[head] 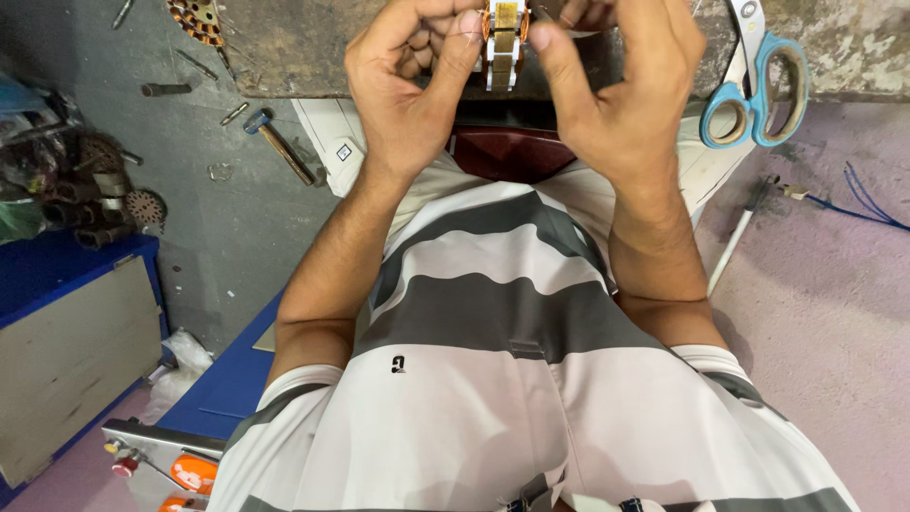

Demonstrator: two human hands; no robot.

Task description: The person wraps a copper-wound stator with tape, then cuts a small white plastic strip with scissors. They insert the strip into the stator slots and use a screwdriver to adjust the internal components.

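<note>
A small motor part of pale metal plates wound with copper-coloured wire [503, 40] sits at twelve o'clock in the head view, held up between both hands just above the edge of a worn wooden workbench [284, 52]. The left hand [409, 90] is curled, its thumb pressed against the left side of the part with the other fingers folded in behind. The right hand [621, 95] is also curled, thumb tip against the right side and the fingers arched over the top, so the part is pinched from both flanks. The top of the part is cut off by the picture's edge, so how the wire ends lie cannot be told

By my judgement the step in hand is close fingertip work on the winding, seating or checking the coil while the piece is steadied. Whatever the next move is, it calls for a firm pinch by one thumb while the other fingers work the thin wire gently, without kinking it

At two o'clock a pair of blue-handled scissors [755, 90] rests on the bench, near the right hand. At ten o'clock a wooden-handled hammer [277, 144] lies on the grey floor, well apart from the hands, and another copper-wound core [197, 19] sits at eleven o'clock. The person's grey and white striped shirt [493, 322] fills the lower middle
</note>
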